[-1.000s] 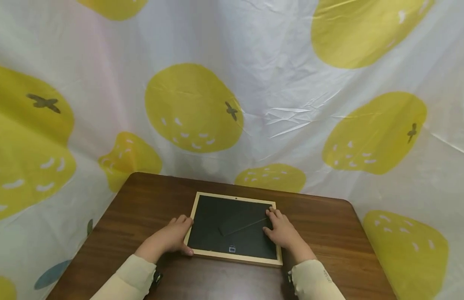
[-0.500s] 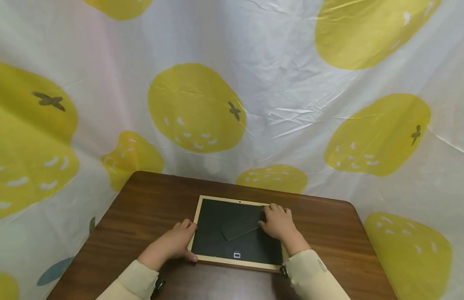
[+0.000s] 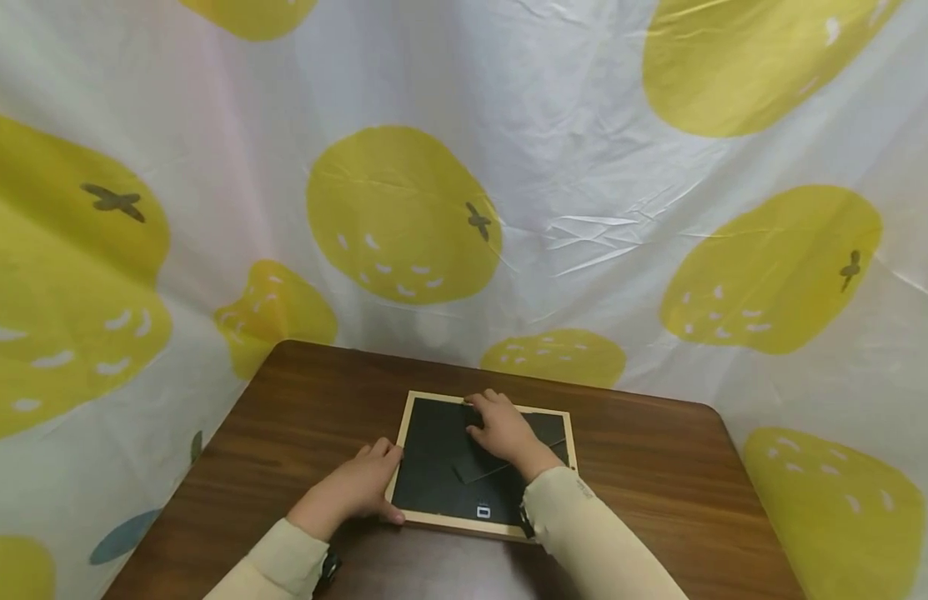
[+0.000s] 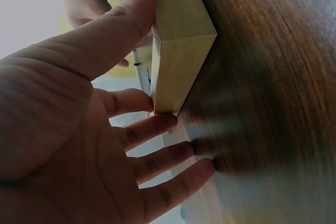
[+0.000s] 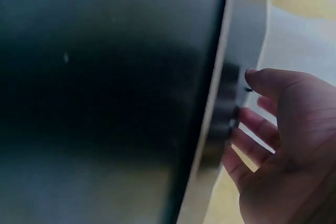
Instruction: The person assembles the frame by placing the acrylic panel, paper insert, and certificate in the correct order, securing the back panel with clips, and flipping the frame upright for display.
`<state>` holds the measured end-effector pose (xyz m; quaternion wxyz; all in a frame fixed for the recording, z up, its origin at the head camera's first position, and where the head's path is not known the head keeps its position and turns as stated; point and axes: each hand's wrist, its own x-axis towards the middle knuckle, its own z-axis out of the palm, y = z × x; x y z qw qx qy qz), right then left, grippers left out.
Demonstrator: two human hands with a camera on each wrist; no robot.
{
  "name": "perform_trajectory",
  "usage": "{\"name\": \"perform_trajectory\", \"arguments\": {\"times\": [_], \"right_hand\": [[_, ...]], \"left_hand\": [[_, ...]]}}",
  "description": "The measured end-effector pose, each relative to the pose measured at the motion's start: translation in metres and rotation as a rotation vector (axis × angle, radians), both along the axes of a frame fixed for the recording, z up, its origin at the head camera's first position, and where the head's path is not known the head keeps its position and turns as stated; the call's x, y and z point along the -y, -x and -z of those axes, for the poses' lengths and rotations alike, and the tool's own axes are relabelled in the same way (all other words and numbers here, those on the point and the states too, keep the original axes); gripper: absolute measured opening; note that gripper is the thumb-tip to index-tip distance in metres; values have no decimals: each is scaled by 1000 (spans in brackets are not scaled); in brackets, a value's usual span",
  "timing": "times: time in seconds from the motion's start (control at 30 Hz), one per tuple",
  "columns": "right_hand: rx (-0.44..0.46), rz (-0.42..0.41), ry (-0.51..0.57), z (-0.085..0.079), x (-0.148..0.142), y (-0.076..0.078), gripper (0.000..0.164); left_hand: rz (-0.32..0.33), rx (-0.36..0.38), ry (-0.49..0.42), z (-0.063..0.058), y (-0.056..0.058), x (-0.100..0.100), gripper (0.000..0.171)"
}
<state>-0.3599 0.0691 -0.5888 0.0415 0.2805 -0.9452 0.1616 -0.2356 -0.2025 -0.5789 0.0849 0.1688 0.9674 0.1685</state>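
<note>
A picture frame (image 3: 433,450) with pale wooden rim and black back lies back side up on the table. A stand leg (image 3: 488,475) runs slantwise across its back, and a small silvery fitting (image 3: 483,512) sits by the near rim. My left hand (image 3: 354,485) rests at the near left corner, thumb on the near side, spread fingers along the left side; the left wrist view shows the wooden corner (image 4: 178,72) between them. My right hand (image 3: 504,432) reaches over the back to the far rim, its thumb beside a small dark tab (image 5: 248,89), fingers loosely extended.
The brown wooden table (image 3: 644,467) has rounded far corners. Behind and around it hangs a white curtain (image 3: 569,275) printed with large yellow fruit. Pale sleeves (image 3: 594,525) and dark wrist straps (image 3: 330,567) are on both arms.
My right hand has moved left from the frame's right side to the middle of its far rim. The left hand stays at the near left corner. The view has shifted slightly.
</note>
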Motion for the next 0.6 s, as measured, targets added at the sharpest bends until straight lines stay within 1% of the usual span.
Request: {"name": "perform_trajectory", "arguments": {"times": [0.1,0.2,0.33,0.43,0.6], "right_hand": [[-39,-7,-27,2,4,3,48],[-77,-5,-50,4,4,2,46],[-113,0,-71,4,4,1,45],[-99,-3,-73,3,4,2,47],[-37,-22,-64,0,2,3,53]], "left_hand": [[-4,2,-2,-3,0,-1,105],[-15,9,-11,-5,0,-3,105],[-26,15,-40,-4,2,-4,109],[-33,26,-57,-2,5,-2,119],[-57,67,-84,2,10,4,140]]}}
